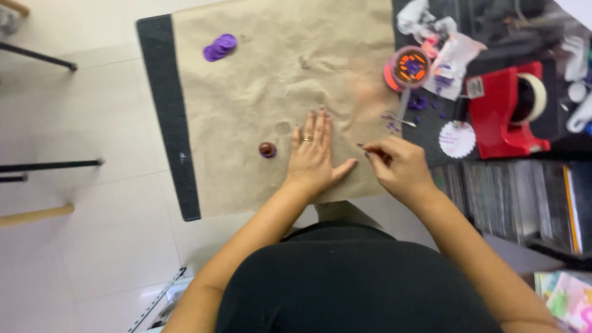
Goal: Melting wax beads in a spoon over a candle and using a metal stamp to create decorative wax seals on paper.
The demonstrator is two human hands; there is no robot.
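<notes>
Brown kraft paper (271, 92) covers the bench; left hand (313, 159) flat, fingers spread, pinning it near the front edge; right hand (398, 165) pinched shut on a thin pointed tool (364, 147); likely risk: tip snags or tears paper if the sheet slips.

Your left hand (313, 157) lies flat on the paper sheet (277, 92). A small round thing (267, 150) sits just left of it. Your right hand (398, 166) is right beside it. The tape holder (505, 114) stands farther right.
</notes>
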